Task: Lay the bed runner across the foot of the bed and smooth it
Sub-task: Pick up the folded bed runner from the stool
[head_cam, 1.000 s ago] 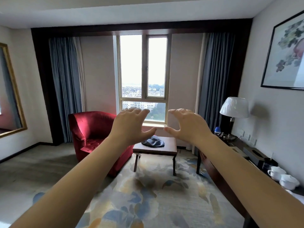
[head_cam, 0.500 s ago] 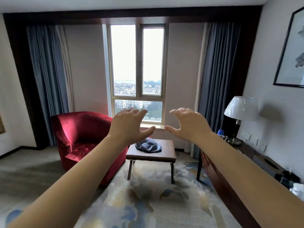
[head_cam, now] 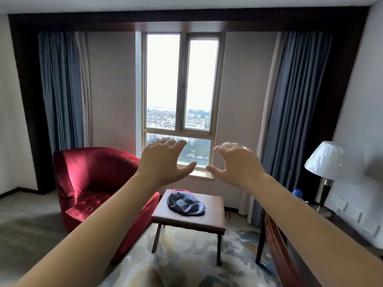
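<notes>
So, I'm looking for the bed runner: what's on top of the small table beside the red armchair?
A crumpled blue-grey cloth lies on the small table, a red edge showing at its far side. Anything beneath it is covered, so I cannot tell.

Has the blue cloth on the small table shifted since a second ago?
No. The blue cloth lies on the same left-rear part of the small table; only the camera has come nearer.

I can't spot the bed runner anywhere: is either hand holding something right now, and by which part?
Nothing is held. The left hand and the right hand are both raised in mid-air, loosely spread and empty.
</notes>
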### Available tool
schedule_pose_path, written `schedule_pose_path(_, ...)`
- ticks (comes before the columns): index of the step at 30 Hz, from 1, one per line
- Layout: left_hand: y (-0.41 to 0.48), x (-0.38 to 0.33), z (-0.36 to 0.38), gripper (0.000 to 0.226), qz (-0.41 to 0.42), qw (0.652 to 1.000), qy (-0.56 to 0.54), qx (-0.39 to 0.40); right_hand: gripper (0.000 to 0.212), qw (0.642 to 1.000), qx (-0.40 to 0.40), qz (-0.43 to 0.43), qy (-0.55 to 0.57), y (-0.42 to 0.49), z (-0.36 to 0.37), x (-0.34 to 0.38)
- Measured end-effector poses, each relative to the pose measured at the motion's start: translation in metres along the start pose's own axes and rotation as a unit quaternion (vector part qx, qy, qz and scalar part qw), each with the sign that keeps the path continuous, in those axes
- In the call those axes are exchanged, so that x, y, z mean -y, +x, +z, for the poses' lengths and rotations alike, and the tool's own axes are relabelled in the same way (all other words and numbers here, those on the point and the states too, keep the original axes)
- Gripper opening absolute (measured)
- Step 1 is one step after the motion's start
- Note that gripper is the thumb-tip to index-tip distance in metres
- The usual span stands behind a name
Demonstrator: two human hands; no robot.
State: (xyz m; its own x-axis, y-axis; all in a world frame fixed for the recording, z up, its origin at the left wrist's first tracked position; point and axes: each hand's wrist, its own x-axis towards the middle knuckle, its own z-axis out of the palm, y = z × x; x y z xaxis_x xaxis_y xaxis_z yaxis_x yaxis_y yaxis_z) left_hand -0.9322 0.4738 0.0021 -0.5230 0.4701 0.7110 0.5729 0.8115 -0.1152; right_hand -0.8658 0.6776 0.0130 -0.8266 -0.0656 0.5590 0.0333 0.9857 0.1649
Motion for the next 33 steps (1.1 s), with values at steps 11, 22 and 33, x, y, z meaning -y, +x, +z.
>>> schedule_pose_path(11, 0.096, 0.026, 0.12, 0.068, -0.017, 1.0, 0.005, 0.007, 0.065, 0.999, 0.007, -0.002, 0.033, 0.113, 0.107, -0.059)
schedule_pose_path(22, 0.223, 0.104, 0.26, 0.064, -0.022, 1.0, 0.003, 0.007, 0.062, 0.999, -0.003, 0.015, 0.031, 0.265, 0.225, -0.106)
schedule_pose_path(33, 0.325, 0.161, 0.394, 0.07, -0.029, 0.999, 0.007, 0.034, 0.062, 0.998, 0.017, 0.035, 0.042, 0.393, 0.336, -0.148)
